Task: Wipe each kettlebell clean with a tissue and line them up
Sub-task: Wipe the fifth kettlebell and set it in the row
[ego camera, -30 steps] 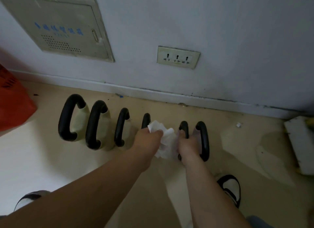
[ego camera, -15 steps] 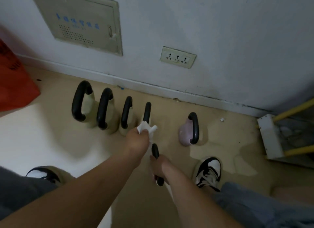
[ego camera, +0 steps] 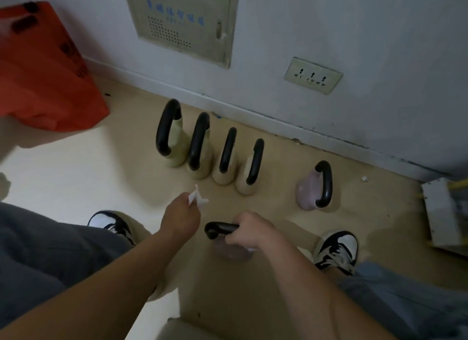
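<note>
Now right hand [ego camera: 249,229] grips kettlebell handle [ego camera: 219,228] — tissue [ego camera: 197,200] in left fingers [ego camera: 188,208].

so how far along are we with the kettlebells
Four beige kettlebells stand in a row by the wall, so they look done, though cleanliness can't be judged. In hand: the right hand grips a pink kettlebell by its handle, the left hand pinches the tissue. Left: wipe it, line it up, then probably the other pink kettlebell standing apart on the right.
</note>
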`<control>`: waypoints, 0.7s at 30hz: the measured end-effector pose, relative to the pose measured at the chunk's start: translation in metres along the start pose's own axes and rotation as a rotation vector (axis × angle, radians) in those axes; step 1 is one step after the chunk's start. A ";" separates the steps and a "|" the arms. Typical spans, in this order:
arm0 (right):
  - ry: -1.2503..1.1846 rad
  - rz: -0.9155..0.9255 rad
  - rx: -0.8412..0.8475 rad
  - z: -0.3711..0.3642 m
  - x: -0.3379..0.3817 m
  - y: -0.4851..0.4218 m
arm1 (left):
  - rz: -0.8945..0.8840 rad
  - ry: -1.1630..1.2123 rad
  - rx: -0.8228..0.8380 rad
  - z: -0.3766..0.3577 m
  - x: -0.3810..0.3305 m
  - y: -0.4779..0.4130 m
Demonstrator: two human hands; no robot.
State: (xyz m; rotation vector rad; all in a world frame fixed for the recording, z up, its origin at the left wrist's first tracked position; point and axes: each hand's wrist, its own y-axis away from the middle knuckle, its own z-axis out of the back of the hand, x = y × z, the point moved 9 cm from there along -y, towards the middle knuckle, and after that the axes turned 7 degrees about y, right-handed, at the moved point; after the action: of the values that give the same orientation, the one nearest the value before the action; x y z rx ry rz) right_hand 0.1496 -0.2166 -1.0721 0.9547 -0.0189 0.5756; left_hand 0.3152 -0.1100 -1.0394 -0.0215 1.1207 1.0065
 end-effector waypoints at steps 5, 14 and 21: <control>0.017 0.091 0.015 -0.029 0.026 -0.017 | -0.200 -0.283 0.232 -0.018 0.019 -0.005; -0.068 0.061 -0.127 -0.029 -0.016 -0.025 | -0.383 -0.431 0.347 -0.084 0.043 0.015; 0.057 -0.019 -0.072 -0.050 -0.044 -0.036 | -0.194 -0.442 0.146 -0.082 0.022 0.004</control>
State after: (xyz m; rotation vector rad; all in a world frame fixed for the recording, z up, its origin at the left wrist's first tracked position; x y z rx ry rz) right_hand 0.1176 -0.2135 -1.1404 0.8673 0.0200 0.5808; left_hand 0.2539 -0.1322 -1.0932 0.1981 0.7660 0.7091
